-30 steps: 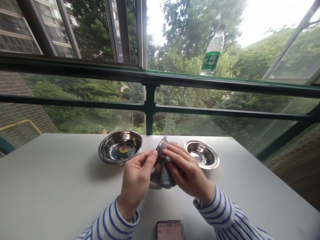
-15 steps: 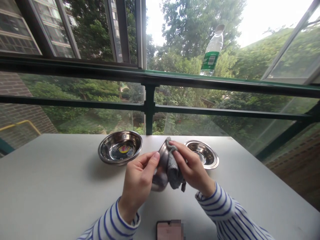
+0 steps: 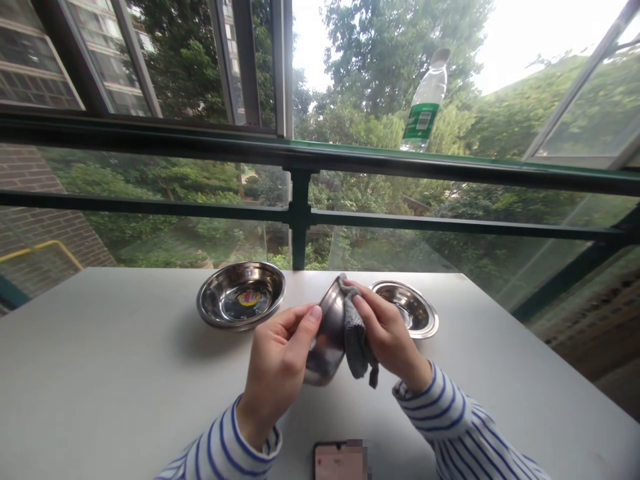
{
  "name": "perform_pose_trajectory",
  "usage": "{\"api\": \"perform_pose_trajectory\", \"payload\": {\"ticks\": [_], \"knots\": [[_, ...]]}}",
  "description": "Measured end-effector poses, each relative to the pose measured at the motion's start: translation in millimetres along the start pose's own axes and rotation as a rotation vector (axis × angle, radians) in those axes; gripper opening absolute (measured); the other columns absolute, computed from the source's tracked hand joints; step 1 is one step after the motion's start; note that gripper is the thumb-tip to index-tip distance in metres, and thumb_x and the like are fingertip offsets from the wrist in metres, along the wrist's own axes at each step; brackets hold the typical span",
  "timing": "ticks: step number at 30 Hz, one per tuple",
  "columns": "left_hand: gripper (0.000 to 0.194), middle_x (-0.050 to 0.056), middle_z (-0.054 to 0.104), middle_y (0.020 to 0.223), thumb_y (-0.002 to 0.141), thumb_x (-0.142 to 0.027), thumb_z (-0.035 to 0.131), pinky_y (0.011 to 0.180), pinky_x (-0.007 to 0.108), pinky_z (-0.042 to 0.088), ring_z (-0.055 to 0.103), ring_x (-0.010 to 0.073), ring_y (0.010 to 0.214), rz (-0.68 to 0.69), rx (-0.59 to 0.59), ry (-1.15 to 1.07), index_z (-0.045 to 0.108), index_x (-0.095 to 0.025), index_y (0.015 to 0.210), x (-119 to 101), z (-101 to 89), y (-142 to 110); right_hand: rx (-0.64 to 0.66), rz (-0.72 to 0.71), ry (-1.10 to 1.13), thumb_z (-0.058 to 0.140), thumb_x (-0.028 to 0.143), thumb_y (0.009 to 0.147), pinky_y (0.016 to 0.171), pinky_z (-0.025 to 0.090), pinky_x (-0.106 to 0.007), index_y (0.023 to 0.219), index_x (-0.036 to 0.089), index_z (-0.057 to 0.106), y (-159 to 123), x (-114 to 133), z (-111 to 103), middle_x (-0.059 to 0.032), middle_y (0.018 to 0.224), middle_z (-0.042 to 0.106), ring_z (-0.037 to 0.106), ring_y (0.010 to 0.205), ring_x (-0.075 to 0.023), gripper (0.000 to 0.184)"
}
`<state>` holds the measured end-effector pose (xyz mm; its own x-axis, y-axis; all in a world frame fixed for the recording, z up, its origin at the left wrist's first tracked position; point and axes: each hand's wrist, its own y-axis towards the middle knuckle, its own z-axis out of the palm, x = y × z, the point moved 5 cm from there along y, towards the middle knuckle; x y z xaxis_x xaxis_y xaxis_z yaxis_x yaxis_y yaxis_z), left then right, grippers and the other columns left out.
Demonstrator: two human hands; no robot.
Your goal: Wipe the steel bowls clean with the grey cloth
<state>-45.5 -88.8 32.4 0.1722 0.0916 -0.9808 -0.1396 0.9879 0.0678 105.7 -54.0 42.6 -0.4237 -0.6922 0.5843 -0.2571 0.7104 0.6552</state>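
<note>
A shiny steel bowl is held tilted on its side above the white table. My left hand pinches its rim between thumb and fingers. In my right hand is a folded grey cloth, pressed against the bowl's far right edge, its loose end hanging down. Behind my left hand stands a wider steel basin with a yellow and pink sticker inside. Partly covered by my right hand, a smaller steel bowl with a broad rim rests on the table.
A phone lies on the white table at its near edge, partly pixelated. A green railing and glass run behind the table. On the railing stands a clear bottle with a green label.
My right hand and the cloth have shifted slightly right along the bowl's edge. More of the bowl's side now shows. My left hand stays almost still.
</note>
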Motion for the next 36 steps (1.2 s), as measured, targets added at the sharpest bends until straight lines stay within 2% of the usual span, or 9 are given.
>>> {"api": "perform_pose_trajectory", "payload": {"ticks": [2,8,14,16,22,27,29,33,36], "knots": [[0.029,0.006,0.068,0.070,0.070,-0.038,0.065,0.049,0.022,0.046,0.056,0.0121,0.052,0.007,-0.012,-0.008,0.070,-0.012,0.081,-1,-0.8,0,0.003,0.004,-0.009,0.041,0.023,0.089,0.094,0.045,-0.039,0.117,0.021,0.054,0,0,0,-0.0074,0.116,0.060,0.054,0.110,-0.0206,0.031],[0.028,0.002,0.066,0.066,0.071,-0.035,0.065,0.058,0.021,0.047,0.060,0.0128,0.063,-0.015,-0.005,-0.120,0.069,-0.015,0.091,8,-3.0,6,0.107,-0.367,-0.154,0.046,0.016,0.084,0.099,0.039,-0.047,0.126,0.020,0.046,-10,36,10,-0.0100,0.127,0.051,0.039,0.123,-0.0247,0.043],[0.025,0.000,0.067,0.068,0.069,-0.032,0.069,0.058,0.018,0.047,0.060,0.0104,0.064,-0.086,0.064,-0.226,0.070,-0.017,0.088,11,0.5,7,0.107,-0.451,-0.185,0.046,0.015,0.083,0.098,0.040,-0.048,0.129,0.021,0.041,-13,42,14,-0.0102,0.126,0.052,0.040,0.123,-0.0253,0.047],[0.024,0.000,0.066,0.065,0.071,-0.034,0.066,0.056,0.018,0.046,0.058,0.0095,0.060,-0.086,0.072,-0.195,0.070,-0.017,0.088,11,0.5,7,0.096,-0.400,-0.162,0.046,0.016,0.084,0.099,0.039,-0.046,0.127,0.020,0.044,-10,35,12,-0.0098,0.126,0.052,0.041,0.122,-0.0244,0.044],[0.022,-0.001,0.061,0.053,0.073,-0.036,0.063,0.046,0.016,0.042,0.052,0.0077,0.047,-0.049,0.053,-0.102,0.067,-0.015,0.070,6,0.2,6,0.001,0.012,-0.038,0.040,0.022,0.089,0.092,0.046,-0.039,0.116,0.020,0.054,0,5,0,-0.0079,0.114,0.060,0.055,0.108,-0.0205,0.030],[0.023,-0.003,0.056,0.053,0.073,-0.036,0.063,0.045,0.015,0.039,0.047,0.0066,0.047,0.009,0.010,-0.030,0.064,-0.015,0.064,3,-3.3,9,0.109,-0.284,-0.105,0.046,0.018,0.084,0.099,0.039,-0.045,0.121,0.020,0.051,-7,32,7,-0.0085,0.123,0.054,0.043,0.120,-0.0237,0.037],[0.023,-0.003,0.058,0.055,0.072,-0.037,0.064,0.044,0.015,0.038,0.048,0.0069,0.049,0.017,-0.006,-0.020,0.065,-0.015,0.064,4,-4.7,9,0.118,-0.314,-0.096,0.047,0.018,0.084,0.100,0.038,-0.045,0.122,0.021,0.050,-7,32,8,-0.0082,0.124,0.054,0.042,0.121,-0.0235,0.038],[0.028,-0.006,0.048,0.041,0.070,-0.038,0.064,0.035,0.015,0.030,0.035,0.0039,0.035,-0.017,-0.037,-0.026,0.060,-0.015,0.055,4,-6.7,8,0.027,-0.001,0.020,0.041,0.024,0.089,0.094,0.044,-0.039,0.114,0.020,0.056,3,-2,1,-0.0072,0.115,0.060,0.054,0.110,-0.0206,0.030],[0.025,-0.005,0.050,0.041,0.071,-0.040,0.064,0.034,0.015,0.031,0.038,0.0047,0.034,-0.037,-0.038,-0.051,0.062,-0.016,0.061,2,-7.9,8,0.016,0.172,0.082,0.038,0.030,0.091,0.089,0.048,-0.036,0.110,0.021,0.059,5,-18,-2,-0.0058,0.109,0.064,0.058,0.104,-0.0200,0.030]]}}
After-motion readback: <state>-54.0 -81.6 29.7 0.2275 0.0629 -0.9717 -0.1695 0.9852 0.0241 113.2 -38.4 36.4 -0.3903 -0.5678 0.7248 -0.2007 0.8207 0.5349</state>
